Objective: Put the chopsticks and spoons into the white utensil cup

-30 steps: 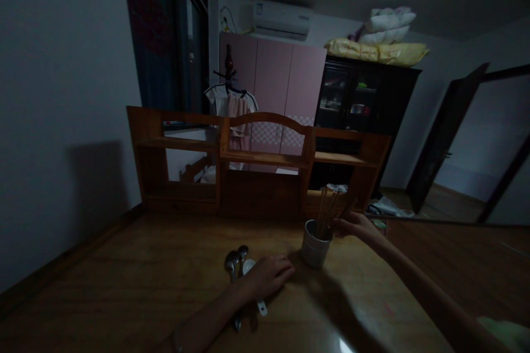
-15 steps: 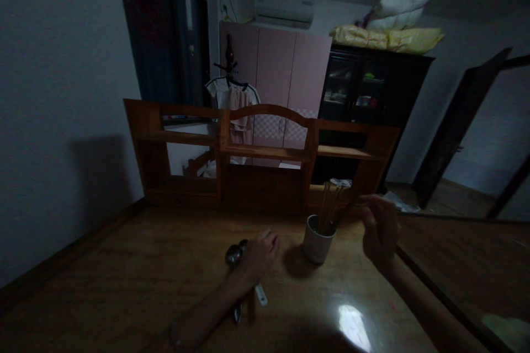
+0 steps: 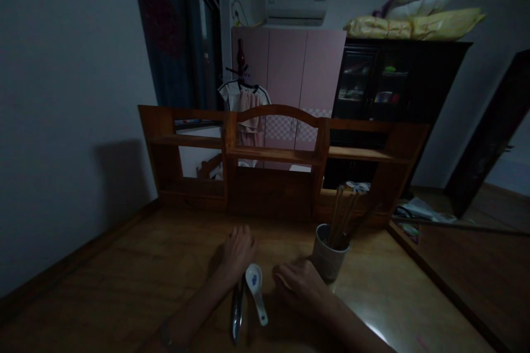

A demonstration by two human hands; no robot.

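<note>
My left hand (image 3: pixel 239 248) rests on the wooden table with its fingers curled in, and nothing shows in them. Its wrist covers the bowl ends of the metal spoons, whose shiny handles (image 3: pixel 237 314) point toward me. Just right of these lies a white china soup spoon (image 3: pixel 254 276) with blue marks, bowl away from me. My right hand (image 3: pixel 300 284) is a loose fist on the table, beside the grey cup (image 3: pixel 329 259). Upright in the cup stand several chopsticks (image 3: pixel 338 215) and a dark stick-like utensil leaning right.
A low wooden shelf (image 3: pixel 273 157) borders the table's far side. On the left is a white wall (image 3: pixel 83 94); at the right the table has a raised edge (image 3: pixel 439 281). Beyond stand pink wardrobes (image 3: pixel 285 66) and a black cabinet (image 3: pixel 434 77).
My right hand has left the dark utensil at the cup and come down left onto the table. My left hand has shifted left, uncovering the china spoon's bowl. The view has turned slightly.
</note>
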